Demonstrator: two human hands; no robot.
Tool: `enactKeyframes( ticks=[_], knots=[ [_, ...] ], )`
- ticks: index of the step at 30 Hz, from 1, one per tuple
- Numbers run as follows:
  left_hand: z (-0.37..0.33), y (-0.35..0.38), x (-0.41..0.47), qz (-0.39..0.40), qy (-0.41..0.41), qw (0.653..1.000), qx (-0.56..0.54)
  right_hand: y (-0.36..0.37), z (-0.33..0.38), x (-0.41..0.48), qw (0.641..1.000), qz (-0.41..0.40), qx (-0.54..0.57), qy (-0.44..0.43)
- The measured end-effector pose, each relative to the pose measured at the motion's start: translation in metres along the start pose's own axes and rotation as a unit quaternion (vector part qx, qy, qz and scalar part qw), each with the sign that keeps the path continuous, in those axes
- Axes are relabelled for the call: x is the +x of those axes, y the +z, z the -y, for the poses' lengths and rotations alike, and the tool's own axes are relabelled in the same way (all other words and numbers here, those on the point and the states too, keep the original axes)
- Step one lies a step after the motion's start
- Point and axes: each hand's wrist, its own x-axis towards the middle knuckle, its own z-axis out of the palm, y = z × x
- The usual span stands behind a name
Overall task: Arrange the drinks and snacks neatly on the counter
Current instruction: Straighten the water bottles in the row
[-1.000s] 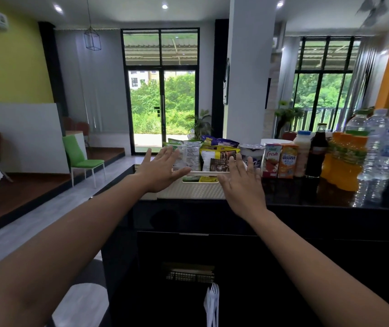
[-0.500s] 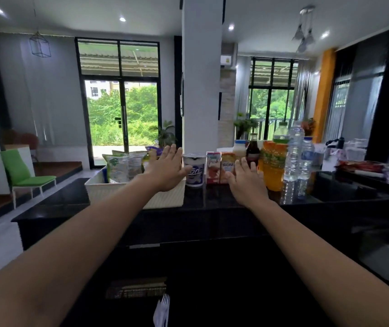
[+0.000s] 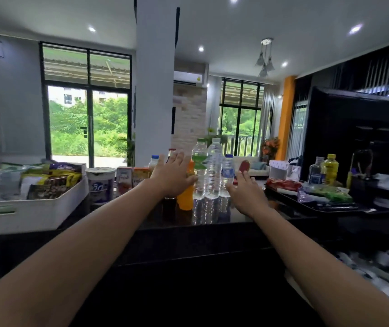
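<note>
Head view: both spread flat and gripping nothing, the left hand [image 3: 173, 177] hovers before the orange plastic juice bottle [image 3: 186, 200], the right hand [image 3: 245, 194] just beside the clear plastic water bottles [image 3: 213, 171] on the glossy black counter [image 3: 212, 219], likely squaring that row; the white plastic basket [image 3: 35, 214] holds colourful snack packets [image 3: 47, 180]
</note>
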Motion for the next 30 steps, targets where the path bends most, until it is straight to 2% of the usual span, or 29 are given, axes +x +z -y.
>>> enactKeyframes(
  ticks=[6,14,23,27,30],
  knots=[
    [-0.054,0.010,0.057,-0.006,0.018,0.998,0.059,0.002,-0.071,0.040,0.998,0.034,0.057,0.004],
    [-0.083,0.013,0.128,-0.002,0.039,0.990,0.138,0.049,-0.105,0.099,0.985,0.074,0.155,0.014],
    [-0.102,0.040,0.207,-0.007,0.080,0.972,0.222,0.111,-0.114,0.151,0.930,0.081,0.354,0.057],
    [-0.105,0.055,0.242,-0.024,0.069,0.957,0.282,0.129,-0.118,0.171,0.913,0.108,0.388,0.066],
    [-0.105,0.065,0.257,-0.002,0.054,0.947,0.318,0.138,-0.120,0.185,0.894,0.143,0.423,0.050]
  ],
)
